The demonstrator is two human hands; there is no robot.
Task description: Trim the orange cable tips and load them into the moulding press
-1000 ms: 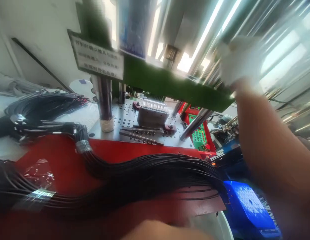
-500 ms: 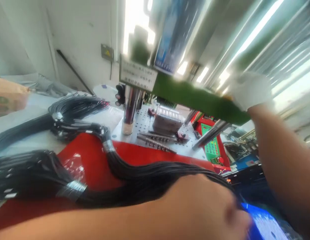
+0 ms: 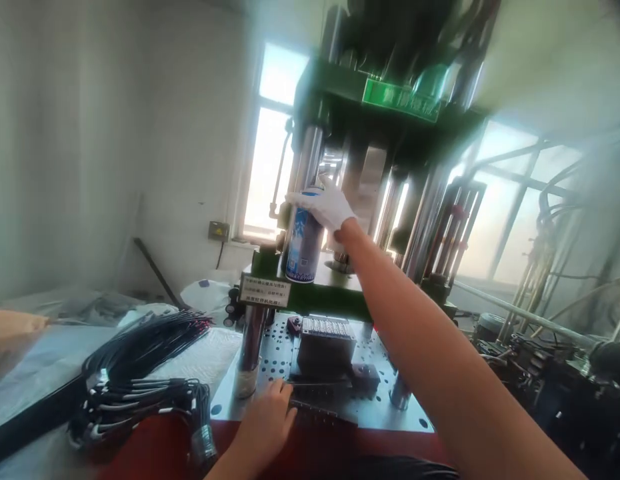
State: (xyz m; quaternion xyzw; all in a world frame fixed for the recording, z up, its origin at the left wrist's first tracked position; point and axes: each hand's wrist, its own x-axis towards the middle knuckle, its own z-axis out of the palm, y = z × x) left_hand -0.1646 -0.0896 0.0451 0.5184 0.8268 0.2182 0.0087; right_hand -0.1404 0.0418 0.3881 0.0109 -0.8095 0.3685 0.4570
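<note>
My right hand [image 3: 326, 205], in a white glove, is closed around the upper part of a blue and silver spray can [image 3: 303, 247]. The can is upright at the left front of the press's green plate [image 3: 335, 301]. My bare left hand [image 3: 270, 413] is low on the perforated machine bed [image 3: 273, 353]. Its thumb and fingers close on the left end of a dark metal strip [image 3: 323, 411] with small fittings along it. Just behind the strip stands a metal block mould [image 3: 326, 343] with a ridged top.
Bundles of black cables [image 3: 145, 347] lie on the left over white sheeting and a red surface [image 3: 155, 447]. Steel columns [image 3: 250, 340] frame the press. A warning label [image 3: 265, 291] is on its left front. Dark machinery [image 3: 545, 380] and hoses stand at right.
My right hand has moved left from the plate's right end onto the spray can. My left hand has gone from over the cables to the metal strip. The view has levelled.
</note>
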